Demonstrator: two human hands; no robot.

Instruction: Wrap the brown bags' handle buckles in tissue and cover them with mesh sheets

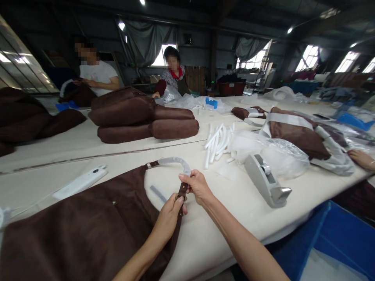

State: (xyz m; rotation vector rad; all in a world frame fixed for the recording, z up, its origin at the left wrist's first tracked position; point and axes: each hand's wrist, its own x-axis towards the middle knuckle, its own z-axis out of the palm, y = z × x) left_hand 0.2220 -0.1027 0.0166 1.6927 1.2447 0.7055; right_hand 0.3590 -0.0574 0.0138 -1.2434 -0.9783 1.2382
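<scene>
A large dark brown bag [84, 218] lies on the pale table at the lower left. Its handle [175, 160] curves up and over, wrapped in white material along the upper part. My left hand [171, 212] is closed around the brown strap end near a metal buckle. Just above it, my right hand [197, 186] pinches the strap [183, 188] where the white wrap meets the brown part. A grey strip [158, 194] lies on the table inside the handle's loop.
A grey tape dispenser [265, 181] stands at the right, near white foam tubes [218, 144] and clear plastic [269, 152]. Stacked brown bags [125, 113] lie beyond; a white device [82, 181] is at left. Two people are across the table [216, 218]; another hand [361, 159] is far right.
</scene>
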